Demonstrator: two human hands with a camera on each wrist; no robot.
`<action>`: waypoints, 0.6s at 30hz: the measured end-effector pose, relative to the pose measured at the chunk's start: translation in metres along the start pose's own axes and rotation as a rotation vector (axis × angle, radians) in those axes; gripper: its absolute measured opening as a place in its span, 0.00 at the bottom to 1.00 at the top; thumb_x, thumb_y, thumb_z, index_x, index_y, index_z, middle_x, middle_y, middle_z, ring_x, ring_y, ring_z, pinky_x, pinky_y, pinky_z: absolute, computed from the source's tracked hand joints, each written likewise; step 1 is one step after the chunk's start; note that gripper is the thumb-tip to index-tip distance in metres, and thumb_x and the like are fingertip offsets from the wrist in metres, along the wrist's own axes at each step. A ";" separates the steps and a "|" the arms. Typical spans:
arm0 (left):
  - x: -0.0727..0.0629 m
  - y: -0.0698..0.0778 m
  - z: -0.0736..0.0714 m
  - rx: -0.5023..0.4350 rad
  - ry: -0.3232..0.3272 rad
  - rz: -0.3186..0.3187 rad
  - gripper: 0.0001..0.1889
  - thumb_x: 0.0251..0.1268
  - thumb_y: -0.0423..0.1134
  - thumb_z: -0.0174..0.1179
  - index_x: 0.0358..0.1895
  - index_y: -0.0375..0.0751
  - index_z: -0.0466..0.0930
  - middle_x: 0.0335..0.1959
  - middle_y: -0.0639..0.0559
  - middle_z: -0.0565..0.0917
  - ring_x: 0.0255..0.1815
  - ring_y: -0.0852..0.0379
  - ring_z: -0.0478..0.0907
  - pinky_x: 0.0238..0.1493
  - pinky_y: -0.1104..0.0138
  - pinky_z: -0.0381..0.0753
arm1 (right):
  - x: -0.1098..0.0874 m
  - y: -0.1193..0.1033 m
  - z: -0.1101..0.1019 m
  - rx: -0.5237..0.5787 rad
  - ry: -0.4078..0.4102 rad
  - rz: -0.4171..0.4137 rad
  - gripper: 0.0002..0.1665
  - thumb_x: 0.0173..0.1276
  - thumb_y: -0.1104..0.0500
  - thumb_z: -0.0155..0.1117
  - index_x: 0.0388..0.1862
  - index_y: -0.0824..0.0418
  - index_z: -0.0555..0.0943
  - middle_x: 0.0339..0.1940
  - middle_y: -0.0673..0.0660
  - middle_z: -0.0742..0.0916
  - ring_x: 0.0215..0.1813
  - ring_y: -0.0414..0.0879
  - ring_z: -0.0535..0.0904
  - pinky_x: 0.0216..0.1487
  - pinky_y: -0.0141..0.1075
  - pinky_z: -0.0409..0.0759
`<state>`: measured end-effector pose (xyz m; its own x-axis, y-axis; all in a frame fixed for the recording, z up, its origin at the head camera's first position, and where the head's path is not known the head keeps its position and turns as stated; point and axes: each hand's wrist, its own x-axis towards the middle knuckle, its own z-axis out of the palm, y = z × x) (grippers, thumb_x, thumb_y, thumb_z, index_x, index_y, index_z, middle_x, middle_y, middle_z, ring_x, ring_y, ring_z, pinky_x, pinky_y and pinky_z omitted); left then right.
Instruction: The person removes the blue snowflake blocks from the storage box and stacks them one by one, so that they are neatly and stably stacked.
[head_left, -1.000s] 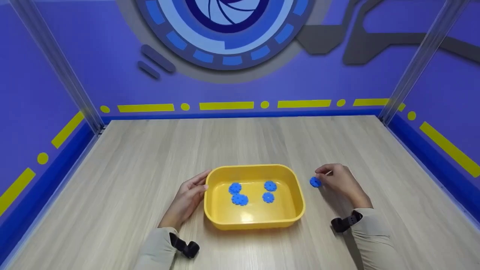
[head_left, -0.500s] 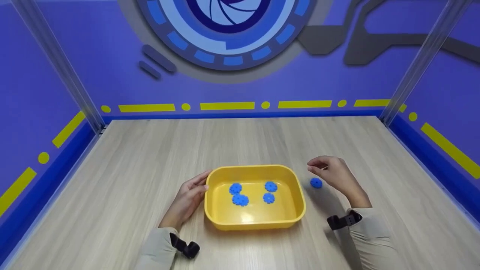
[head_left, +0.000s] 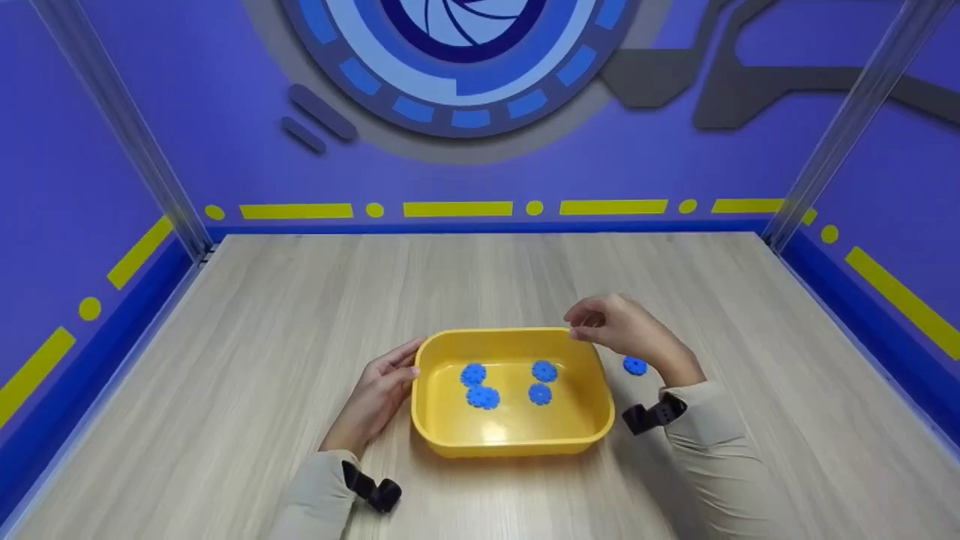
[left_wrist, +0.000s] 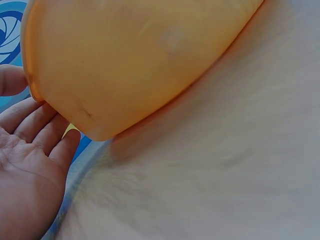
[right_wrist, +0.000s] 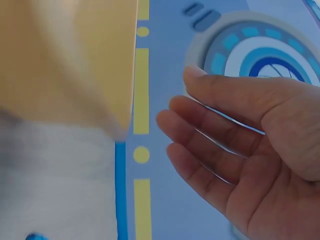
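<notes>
A yellow plastic tub (head_left: 513,450) stands on the table with several blue notched discs (head_left: 544,370) lying apart and overlapping on its floor. My left hand (head_left: 379,394) holds the tub's left side, thumb at the rim and fingers against the outer wall; the left wrist view shows the tub's side (left_wrist: 135,65) beside those fingers. Above the tub's far right corner is my right hand (head_left: 626,330), fingers loosely bent with nothing between them, as the right wrist view also shows. Another blue disc (head_left: 635,365) lies on the table right of the tub, beneath the right forearm.
The wooden table (head_left: 315,300) extends around the tub. Blue-purple panels with yellow stripes (head_left: 457,209) enclose its back and both sides. Black straps with small cameras (head_left: 654,412) sit on both wrists.
My right hand has let go of the blue disc, leaving it on the table, then lifted and moved left to the tub's far right corner. The left hand stays on the tub.
</notes>
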<state>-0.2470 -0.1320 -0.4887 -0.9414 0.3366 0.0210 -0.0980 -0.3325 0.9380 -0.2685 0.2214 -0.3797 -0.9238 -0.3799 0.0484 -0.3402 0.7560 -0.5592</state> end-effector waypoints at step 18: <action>0.001 0.000 0.000 0.005 0.009 0.009 0.32 0.64 0.25 0.50 0.72 0.24 0.53 0.73 0.31 0.58 0.67 0.57 0.68 0.66 0.68 0.72 | 0.043 -0.048 0.041 -0.102 -0.332 -0.199 0.12 0.62 0.62 0.68 0.45 0.61 0.85 0.39 0.54 0.88 0.38 0.42 0.81 0.45 0.36 0.84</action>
<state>-0.2475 -0.1318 -0.4892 -0.9451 0.3258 0.0267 -0.0877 -0.3312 0.9395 -0.2851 0.1473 -0.3848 -0.7364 -0.6635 -0.1319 -0.5381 0.6927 -0.4802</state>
